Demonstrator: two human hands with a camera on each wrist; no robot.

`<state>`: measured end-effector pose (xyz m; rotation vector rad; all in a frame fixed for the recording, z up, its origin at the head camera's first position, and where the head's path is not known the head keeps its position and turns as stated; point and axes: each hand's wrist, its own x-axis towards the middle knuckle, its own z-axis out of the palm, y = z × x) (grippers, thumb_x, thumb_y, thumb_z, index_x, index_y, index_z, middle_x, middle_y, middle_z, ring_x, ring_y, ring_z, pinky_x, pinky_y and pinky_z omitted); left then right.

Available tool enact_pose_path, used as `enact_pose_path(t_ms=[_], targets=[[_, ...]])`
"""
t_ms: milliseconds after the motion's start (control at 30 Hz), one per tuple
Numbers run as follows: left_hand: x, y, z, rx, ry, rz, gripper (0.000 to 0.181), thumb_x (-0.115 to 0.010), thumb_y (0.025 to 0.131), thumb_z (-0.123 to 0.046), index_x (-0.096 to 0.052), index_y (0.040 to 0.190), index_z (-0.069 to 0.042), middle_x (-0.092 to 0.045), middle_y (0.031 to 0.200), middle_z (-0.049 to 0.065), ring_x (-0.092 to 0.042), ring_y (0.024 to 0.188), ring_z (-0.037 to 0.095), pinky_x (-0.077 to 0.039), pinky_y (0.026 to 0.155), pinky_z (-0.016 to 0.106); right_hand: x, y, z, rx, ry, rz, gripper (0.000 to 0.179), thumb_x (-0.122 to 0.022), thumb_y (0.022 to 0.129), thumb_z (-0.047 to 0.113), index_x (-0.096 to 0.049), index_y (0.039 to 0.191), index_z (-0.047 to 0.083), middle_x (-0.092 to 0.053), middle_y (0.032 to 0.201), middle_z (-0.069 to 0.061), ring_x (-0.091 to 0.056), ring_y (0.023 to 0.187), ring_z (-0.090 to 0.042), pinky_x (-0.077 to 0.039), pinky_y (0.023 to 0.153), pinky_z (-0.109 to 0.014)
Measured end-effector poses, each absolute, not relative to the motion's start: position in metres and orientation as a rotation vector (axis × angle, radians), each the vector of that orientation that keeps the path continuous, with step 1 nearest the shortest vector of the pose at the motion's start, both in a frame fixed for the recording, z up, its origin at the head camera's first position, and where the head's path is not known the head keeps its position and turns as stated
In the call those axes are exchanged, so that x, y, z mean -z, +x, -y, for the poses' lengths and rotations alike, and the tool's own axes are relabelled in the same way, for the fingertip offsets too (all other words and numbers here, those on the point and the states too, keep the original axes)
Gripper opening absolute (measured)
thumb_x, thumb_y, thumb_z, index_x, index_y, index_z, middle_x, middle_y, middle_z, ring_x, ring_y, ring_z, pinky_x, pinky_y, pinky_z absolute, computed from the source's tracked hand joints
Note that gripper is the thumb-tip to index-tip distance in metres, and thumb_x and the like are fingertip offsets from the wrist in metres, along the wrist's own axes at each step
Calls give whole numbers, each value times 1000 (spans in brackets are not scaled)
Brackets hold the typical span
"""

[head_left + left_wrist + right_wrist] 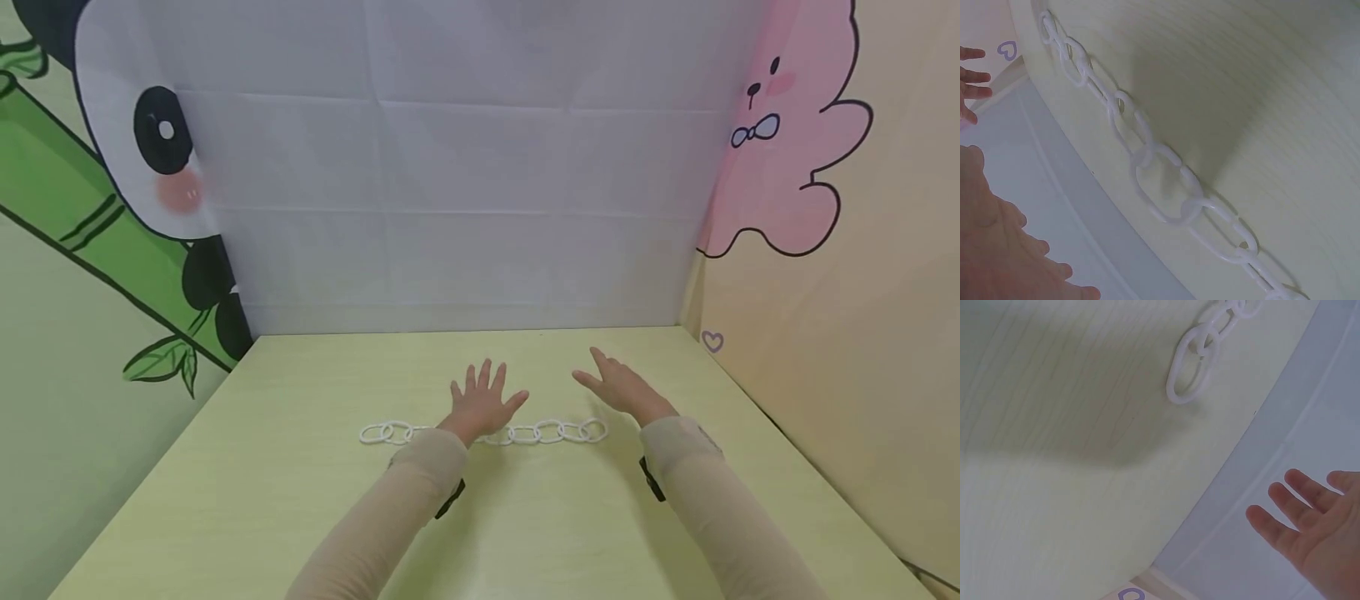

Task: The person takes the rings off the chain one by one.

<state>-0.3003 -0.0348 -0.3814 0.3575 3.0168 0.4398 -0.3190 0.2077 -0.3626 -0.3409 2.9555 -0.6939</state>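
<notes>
A chain of white plastic links [547, 431] lies stretched from left to right across the pale table, its links joined end to end. Above its middle hovers my left hand [480, 410], fingers spread and straight, holding nothing; the hand and sleeve hide some of the links. My right hand [622, 388] is held beyond the chain's right end, fingers extended and grasping nothing. In the left wrist view the chain [1160, 181] runs diagonally, apart from the left hand [1004, 244]. The right wrist view shows the end link [1191, 365] away from the right hand [1329, 537].
The wooden table [300, 500] meets a white hanging cloth [465, 167] along its back edge. A wall with a painted panda and bamboo [97, 208] stands on the left, one with a pink painted animal [787, 183] on the right. Dark bands circle both wrists.
</notes>
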Motion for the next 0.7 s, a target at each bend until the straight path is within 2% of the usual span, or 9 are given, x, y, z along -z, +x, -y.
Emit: enact_pose_path(t_ms=[400,700], targets=[[394,-299,21,-469,409,-2988,73,-25,93,-61,-14,149,-14,-5,152,12,-3,136,37,-8,104,59,368,-316,-213,722,-334,-2935,83,-34,93,58,-10,145,-2,-19,144,-29,-16,131,-45,-16,102,-58],[397,-296,12,-526,437,-2935,73,-25,94,-60,-13,149,-14,-4,152,13,-2,136,37,-7,104,58,373,-314,-217,747,-342,-2937,77,-37,96,50,-10,145,-3,-21,144,-29,-18,130,-45,-16,103,-57]])
